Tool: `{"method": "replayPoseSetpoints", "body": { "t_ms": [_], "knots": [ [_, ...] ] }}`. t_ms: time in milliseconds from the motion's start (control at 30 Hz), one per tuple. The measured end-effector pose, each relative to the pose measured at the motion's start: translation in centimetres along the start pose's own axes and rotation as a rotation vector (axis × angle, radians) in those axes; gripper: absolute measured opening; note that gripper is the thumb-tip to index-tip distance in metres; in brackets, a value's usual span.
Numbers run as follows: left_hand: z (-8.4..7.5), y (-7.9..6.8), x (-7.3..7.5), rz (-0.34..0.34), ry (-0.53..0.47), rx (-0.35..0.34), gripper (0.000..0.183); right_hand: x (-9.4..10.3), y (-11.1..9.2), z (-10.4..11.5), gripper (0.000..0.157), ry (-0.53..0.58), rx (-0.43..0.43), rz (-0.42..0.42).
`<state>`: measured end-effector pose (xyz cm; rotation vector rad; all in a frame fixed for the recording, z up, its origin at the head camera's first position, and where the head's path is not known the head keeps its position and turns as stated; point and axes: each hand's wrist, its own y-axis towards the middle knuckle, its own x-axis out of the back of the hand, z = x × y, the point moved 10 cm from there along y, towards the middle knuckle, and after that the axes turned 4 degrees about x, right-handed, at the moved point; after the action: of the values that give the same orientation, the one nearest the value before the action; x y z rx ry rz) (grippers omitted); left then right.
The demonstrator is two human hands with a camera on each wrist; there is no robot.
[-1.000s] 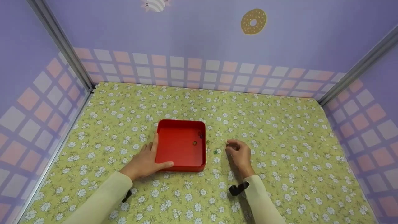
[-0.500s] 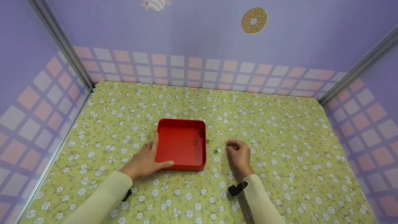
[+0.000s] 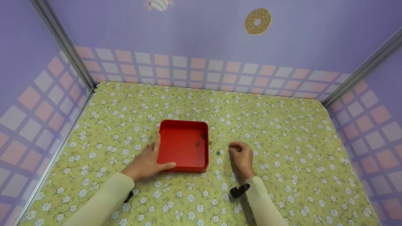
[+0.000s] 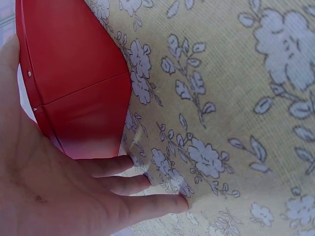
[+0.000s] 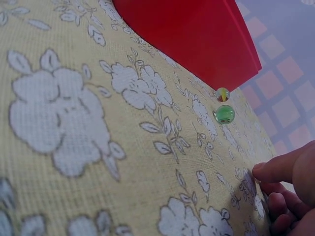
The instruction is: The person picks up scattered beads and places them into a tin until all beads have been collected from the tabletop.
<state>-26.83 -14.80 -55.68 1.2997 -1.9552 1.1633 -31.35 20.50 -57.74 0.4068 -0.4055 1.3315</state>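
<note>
A shallow red square box (image 3: 182, 147) stands on the flowered cloth. My left hand (image 3: 147, 160) rests against its front left corner, thumb over the front rim and index finger along the left side. In the left wrist view, the other fingers (image 4: 152, 202) reach out straight beside the box. Loosely curled, my right hand (image 3: 241, 157) lies on the cloth to the right with nothing visible in it. Between it and the box are a green glass marble (image 5: 225, 114) and a clear marble with a yellow-red swirl (image 5: 223, 94), the latter near the box wall.
Inside the box, an amber marble (image 3: 197, 143) sits right of the middle, with darker marbles (image 3: 203, 136) by the right wall. The flowered cloth (image 3: 282, 131) covers the table. Purple panels (image 3: 201, 34) with pink and white squares enclose the back and both sides.
</note>
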Motion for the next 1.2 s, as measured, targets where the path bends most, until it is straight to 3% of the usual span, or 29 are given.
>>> {"method": "replayPoseSetpoints", "body": {
  "t_ms": [1200],
  "knots": [
    [-0.26, -0.25, 0.43, -0.032, 0.049, -0.004, 0.124, 0.58, -0.51, 0.31, 0.018, 0.074, -0.052, 0.0]
  ]
}}
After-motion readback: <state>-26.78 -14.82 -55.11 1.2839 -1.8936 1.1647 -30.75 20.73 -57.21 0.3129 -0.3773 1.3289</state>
